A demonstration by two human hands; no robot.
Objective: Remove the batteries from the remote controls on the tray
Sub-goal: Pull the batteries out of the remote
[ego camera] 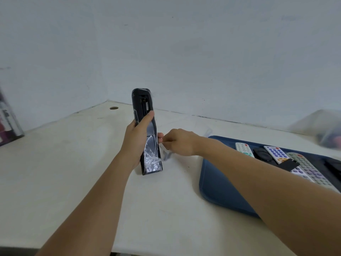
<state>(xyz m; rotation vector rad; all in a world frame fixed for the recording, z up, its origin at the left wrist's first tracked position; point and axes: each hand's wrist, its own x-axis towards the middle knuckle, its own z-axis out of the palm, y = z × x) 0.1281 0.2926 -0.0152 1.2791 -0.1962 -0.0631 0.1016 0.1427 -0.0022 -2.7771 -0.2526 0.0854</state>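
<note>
My left hand [136,139] grips a long black remote [144,108] held upright above the table, back side toward me, with its battery compartment open at the top. Crinkled clear plastic wrap [152,161] covers its lower end. My right hand [177,142] sits just right of the remote and pinches a strip of that clear wrap [165,152]. No battery is plainly visible. At the right lies a blue tray [217,189] holding several remotes with coloured buttons [276,154], a round black object [263,154] and a loose black cover [289,164].
The white table [73,172] meets the wall in a corner, with a cable hole [113,108] near the back. A dark box [8,121] stands at the far left edge. A blurred clear bag [324,130] lies at the far right.
</note>
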